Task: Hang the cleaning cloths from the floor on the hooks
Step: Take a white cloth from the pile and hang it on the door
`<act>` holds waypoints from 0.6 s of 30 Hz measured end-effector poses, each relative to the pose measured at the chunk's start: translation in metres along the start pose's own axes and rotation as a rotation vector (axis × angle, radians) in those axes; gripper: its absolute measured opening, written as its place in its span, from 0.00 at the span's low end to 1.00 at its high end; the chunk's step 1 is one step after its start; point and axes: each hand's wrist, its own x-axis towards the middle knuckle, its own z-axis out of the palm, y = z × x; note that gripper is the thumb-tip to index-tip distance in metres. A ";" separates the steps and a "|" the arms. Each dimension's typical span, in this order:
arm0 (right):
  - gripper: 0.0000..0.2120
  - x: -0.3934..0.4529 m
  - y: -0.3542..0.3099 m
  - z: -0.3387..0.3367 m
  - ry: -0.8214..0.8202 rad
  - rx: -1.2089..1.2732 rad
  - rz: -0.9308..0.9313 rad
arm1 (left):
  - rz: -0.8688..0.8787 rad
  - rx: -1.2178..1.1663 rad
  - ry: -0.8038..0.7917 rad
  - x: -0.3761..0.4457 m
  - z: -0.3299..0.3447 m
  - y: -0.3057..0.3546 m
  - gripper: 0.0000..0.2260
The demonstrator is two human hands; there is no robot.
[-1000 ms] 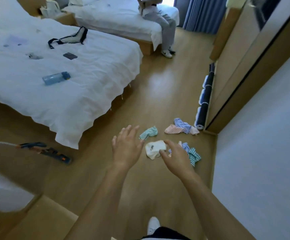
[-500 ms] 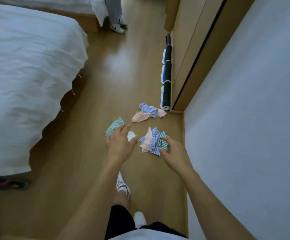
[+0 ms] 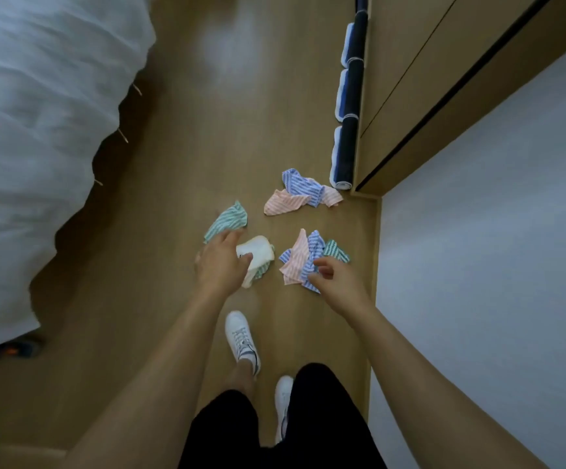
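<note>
Several striped cleaning cloths lie crumpled on the wooden floor. A green striped cloth lies just beyond my left hand. That hand reaches down over a white cloth, its thumb touching it, fingers loosely extended. A heap of pink, blue and green cloths lies under my right hand, whose curled fingers hover at the heap's near edge; whether they pinch it is unclear. Farther off lies a pink and blue pair. No hooks are in view.
A bed with a white duvet fills the left. A wooden cabinet stands at the right with rolled dark mats along its base. A white wall runs at the right. My white shoes stand below the cloths.
The view has tilted down and come closer to the cloths. Both hands have lowered toward the floor; the left now touches the white cloth, the right has reached the mixed heap.
</note>
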 end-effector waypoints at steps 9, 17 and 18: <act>0.16 0.137 0.020 0.064 -0.140 -0.036 0.110 | -0.120 -0.004 -0.098 0.097 0.086 -0.080 0.25; 0.18 0.309 0.077 0.178 -0.271 -0.309 -0.011 | -0.306 -0.124 -0.096 0.203 0.233 -0.175 0.25; 0.18 0.330 0.085 0.195 -0.281 -0.339 -0.036 | -0.316 -0.119 -0.107 0.217 0.254 -0.187 0.25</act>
